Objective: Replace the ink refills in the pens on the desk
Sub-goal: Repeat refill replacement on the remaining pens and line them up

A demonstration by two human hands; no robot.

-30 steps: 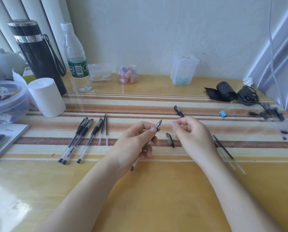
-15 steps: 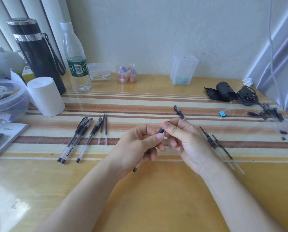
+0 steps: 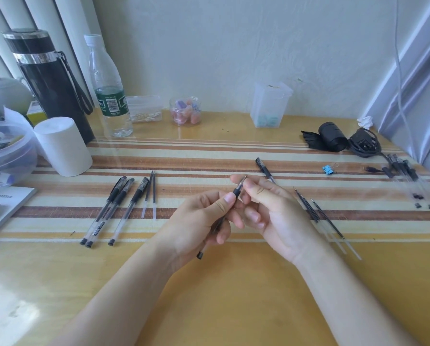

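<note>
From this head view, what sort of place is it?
Probably a home or office desk against a pale wall: glossy yellow wooden desktop, tall black steel thermos flask, clear plastic water bottle, and three clear black-capped pens laid in a row.

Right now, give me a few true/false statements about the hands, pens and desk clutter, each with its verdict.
1. The left hand and right hand hold the same pen. True.
2. Three pens lie capped on the desk, left of the hands. True.
3. The clip is red. False: the clip is blue.
4. The bottle lies on its side. False: the bottle stands upright by the wall.
5. Loose refills lie to the right of the right hand. True.
</note>
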